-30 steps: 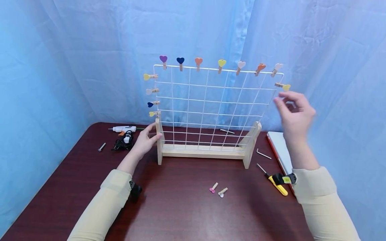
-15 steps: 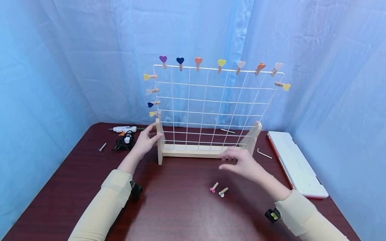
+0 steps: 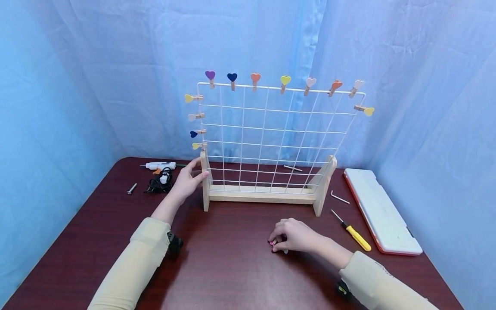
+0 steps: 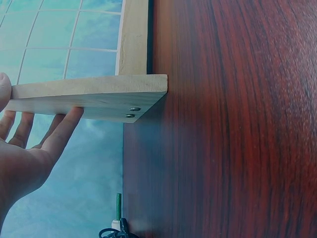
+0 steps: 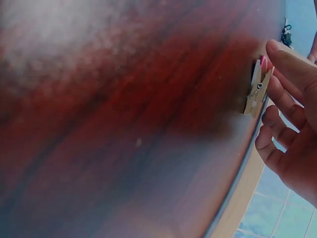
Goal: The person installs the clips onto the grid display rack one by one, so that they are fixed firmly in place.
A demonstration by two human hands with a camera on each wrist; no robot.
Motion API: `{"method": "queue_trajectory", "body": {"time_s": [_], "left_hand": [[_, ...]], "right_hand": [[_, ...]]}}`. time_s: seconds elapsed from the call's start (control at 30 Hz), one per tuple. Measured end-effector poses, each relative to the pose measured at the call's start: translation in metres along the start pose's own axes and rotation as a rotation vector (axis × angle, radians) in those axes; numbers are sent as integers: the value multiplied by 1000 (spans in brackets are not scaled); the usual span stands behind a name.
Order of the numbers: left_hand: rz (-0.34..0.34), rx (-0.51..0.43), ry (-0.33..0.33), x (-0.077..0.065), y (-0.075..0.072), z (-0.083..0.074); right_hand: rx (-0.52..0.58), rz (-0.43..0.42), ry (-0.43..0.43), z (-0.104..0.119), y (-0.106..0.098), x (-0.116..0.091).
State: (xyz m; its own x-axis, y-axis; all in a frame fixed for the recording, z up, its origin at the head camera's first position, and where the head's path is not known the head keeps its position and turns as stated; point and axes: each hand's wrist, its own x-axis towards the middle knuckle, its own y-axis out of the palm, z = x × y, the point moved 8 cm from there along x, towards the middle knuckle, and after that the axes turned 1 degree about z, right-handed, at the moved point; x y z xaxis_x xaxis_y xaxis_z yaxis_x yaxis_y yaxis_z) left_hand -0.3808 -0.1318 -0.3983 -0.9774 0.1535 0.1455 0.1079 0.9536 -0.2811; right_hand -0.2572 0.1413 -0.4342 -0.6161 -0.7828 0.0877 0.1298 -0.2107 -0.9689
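Observation:
On the table stands a wooden stand [image 3: 261, 197] with a white wire grid [image 3: 267, 129] upright in it. My left hand [image 3: 186, 183] holds the stand's left side panel [image 4: 94, 99], thumb on one side and fingers on the outer face. Down on the table in front, my right hand [image 3: 296, 236] pinches a small wooden clothespin [image 5: 257, 89] with a pink heart, between thumb and fingers. A second clothespin with a white heart [image 3: 286, 251] lies mostly hidden under that hand. Heart clothespins, such as a purple one [image 3: 210, 75] and a yellow one [image 3: 369, 112], line the grid's top and both sides.
To the right lie a yellow screwdriver [image 3: 358, 237], a hex key [image 3: 340, 197] and a white case [image 3: 381, 211] with a red base. A glue gun [image 3: 160, 165] with a black cord [image 3: 158, 186] and a bolt [image 3: 132, 188] are at left. Another bolt [image 3: 292, 168] lies behind the grid.
My right hand has come down from the grid's upper right side to the table and closed on the pink-heart clothespin. The left hand has stayed on the stand.

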Motion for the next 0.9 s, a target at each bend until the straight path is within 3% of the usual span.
{"method": "queue_trajectory", "body": {"time_s": [0.27, 0.57, 0.77, 0.9], "left_hand": [[-6, 9, -11, 0, 0, 2], [1, -4, -6, 0, 0, 1], [4, 2, -5, 1, 0, 2], [5, 8, -8, 1, 0, 2]], "right_hand": [[3, 11, 31, -4, 2, 5], [113, -109, -103, -1, -15, 3], [109, -208, -32, -7, -36, -1], [109, -319, 30, -9, -59, -6]]}}
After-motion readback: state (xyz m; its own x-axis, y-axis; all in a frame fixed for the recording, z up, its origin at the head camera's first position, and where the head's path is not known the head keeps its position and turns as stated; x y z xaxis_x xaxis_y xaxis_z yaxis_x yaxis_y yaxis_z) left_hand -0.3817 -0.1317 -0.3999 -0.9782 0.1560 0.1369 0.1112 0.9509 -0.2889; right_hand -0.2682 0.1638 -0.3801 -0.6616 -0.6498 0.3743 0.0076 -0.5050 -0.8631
